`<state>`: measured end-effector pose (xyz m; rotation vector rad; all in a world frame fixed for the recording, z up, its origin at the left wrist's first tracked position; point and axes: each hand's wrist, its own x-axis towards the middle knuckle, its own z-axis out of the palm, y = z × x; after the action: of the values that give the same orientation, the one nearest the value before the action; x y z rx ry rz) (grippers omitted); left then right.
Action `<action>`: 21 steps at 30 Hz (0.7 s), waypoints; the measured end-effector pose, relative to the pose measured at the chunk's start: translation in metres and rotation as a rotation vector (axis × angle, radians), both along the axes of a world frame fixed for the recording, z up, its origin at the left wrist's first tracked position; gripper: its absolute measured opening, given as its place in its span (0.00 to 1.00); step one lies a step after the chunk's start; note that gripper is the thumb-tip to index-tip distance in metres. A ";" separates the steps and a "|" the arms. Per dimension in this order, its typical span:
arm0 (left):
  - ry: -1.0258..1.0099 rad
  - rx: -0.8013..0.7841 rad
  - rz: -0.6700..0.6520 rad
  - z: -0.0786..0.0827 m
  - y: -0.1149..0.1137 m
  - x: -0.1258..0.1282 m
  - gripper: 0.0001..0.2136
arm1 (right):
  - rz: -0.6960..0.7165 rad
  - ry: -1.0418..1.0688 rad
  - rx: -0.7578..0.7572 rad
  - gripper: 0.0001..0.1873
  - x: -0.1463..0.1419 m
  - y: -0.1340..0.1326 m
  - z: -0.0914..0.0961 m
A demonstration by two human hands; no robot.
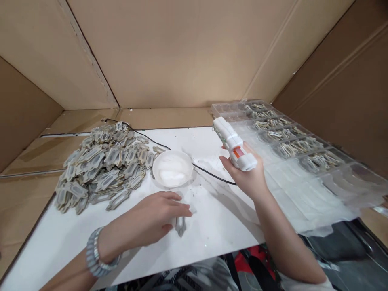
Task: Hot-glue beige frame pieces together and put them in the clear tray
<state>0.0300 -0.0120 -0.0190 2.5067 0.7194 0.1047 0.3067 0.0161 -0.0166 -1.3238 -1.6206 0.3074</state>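
Observation:
My left hand [159,216], with a beaded bracelet [96,251] at the wrist, reaches over a small grey elongated frame piece [181,227] on the white table. Its thumb and index finger are apart, and the index finger lies over the piece's upper end. My right hand [250,171] is closed around a white handheld tool [232,139] with an orange band, held above the table. Just beyond my left hand stands a white round bowl [172,169] with white material in it.
A heap of grey frame pieces [104,161] covers the table's left side. Clear compartment trays [357,178] with rows of small pieces stand on the right, beside translucent sheets [294,194]. A black cable [214,175] crosses the table. Cardboard walls [182,52] enclose the back and sides.

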 end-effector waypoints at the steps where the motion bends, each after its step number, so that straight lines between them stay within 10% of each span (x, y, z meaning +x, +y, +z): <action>1: -0.003 0.009 -0.006 -0.004 0.001 0.002 0.32 | 0.001 0.000 -0.006 0.07 0.001 0.001 0.000; 17: -0.101 0.161 0.015 -0.034 0.003 0.013 0.12 | 0.032 0.047 -0.059 0.07 -0.003 0.001 0.003; 21: -0.202 0.156 0.020 -0.019 0.001 0.010 0.10 | 0.043 0.063 -0.076 0.06 -0.003 0.000 0.003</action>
<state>0.0396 -0.0113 -0.0376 2.5880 0.6750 0.4294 0.3038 0.0165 -0.0137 -1.3237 -1.5997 0.4364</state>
